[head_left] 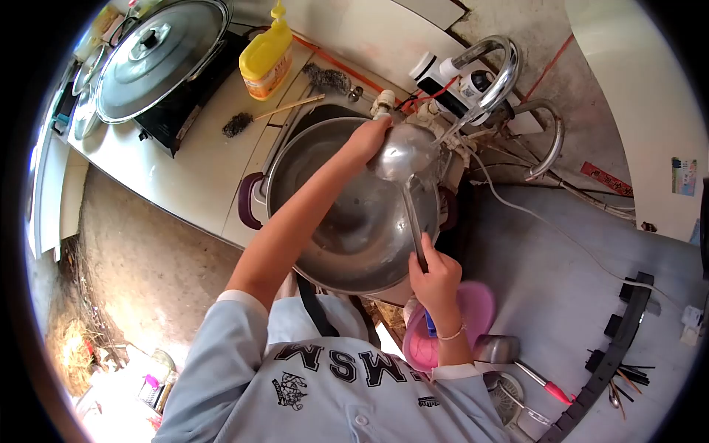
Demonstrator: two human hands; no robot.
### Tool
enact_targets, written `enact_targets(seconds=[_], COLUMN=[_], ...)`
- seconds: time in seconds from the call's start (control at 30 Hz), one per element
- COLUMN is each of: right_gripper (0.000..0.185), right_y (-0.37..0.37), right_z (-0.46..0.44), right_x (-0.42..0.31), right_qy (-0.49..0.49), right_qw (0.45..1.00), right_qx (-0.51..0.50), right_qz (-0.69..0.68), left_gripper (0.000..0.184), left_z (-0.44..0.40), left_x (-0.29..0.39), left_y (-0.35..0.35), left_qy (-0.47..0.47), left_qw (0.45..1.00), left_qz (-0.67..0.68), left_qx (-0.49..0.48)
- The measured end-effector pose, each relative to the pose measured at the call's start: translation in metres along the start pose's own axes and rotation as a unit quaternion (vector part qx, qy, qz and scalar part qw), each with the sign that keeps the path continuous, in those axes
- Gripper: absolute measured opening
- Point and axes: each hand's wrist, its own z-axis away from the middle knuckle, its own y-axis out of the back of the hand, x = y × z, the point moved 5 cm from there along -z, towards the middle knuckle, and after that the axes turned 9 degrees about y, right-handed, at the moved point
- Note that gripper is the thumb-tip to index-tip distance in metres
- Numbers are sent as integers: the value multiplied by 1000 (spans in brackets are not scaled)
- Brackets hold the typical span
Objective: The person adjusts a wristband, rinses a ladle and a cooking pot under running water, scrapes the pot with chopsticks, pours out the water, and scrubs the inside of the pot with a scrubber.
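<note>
A wide metal pan [325, 221] with dark red side handles sits over the sink. Above its right part is a large metal ladle [405, 153], under the curved faucet [498, 81], with water at its rim. My left hand [369, 140] is at the left edge of the ladle's bowl, its fingers closed on that rim. Lower down, my right hand [436, 277] is wrapped round the ladle's handle.
A yellow bottle [267, 59], scouring pads [237, 125] and a chopstick [295, 105] lie on the left counter [188, 162], beside a lidded pan [159, 55] on a stove. A pink basin [473, 310] and a metal pot [496, 348] are at lower right.
</note>
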Motion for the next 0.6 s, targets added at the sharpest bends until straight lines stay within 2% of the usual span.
enact_targets(seconds=[0.03, 0.07, 0.1, 0.13, 0.17, 0.27, 0.33, 0.37, 0.43, 0.5, 0.57, 0.6], right_gripper=[36, 36, 36, 35, 35, 35, 35, 35, 35, 35, 34, 28], right_y=[1, 1, 3, 6, 7, 9, 9, 8, 4, 0, -2, -4], right_z=[0, -2, -4, -5, -8, -20, -27, -31, -38, -46, -57, -59], right_x=[0, 0, 1, 2, 4, 6, -1, -7, -19, -33, -53, -56], right_qy=[7, 8, 10, 13, 14, -17, 7, 26, 45, 60, 123, 80], right_qw=[1000, 1000, 999, 997, 997, 999, 998, 998, 997, 995, 977, 967], right_qx=[21, 24, 51, 77, 78, 42, 46, 50, 36, 26, 24, -27], right_qz=[-8, -8, -12, -15, -15, -18, -31, -40, -60, -76, -175, -240], left_gripper=[40, 40, 37, 39, 39, 60, 82, 82, 89, 83, 79, 74], left_z=[17, 34, 67, 90, 100, 130, 153, 159, 176, 193, 214, 227], left_x=[8, 11, 21, 21, 9, -6, 1, 4, 15, 20, 23, 27], left_y=[-2, -8, -22, -33, -41, -63, -66, -61, -49, -30, -13, -4], left_qy=[-42, -44, -46, -46, -46, -123, -166, -172, -261, -289, -346, -381], left_qw=[999, 999, 972, 903, 903, 874, 915, 915, 926, 923, 898, 885], left_qz=[29, 28, 231, 425, 425, 445, 350, 350, 266, 252, 251, 239], left_qx=[-4, -4, -26, -48, -48, -154, -110, -104, -61, 13, 106, 119])
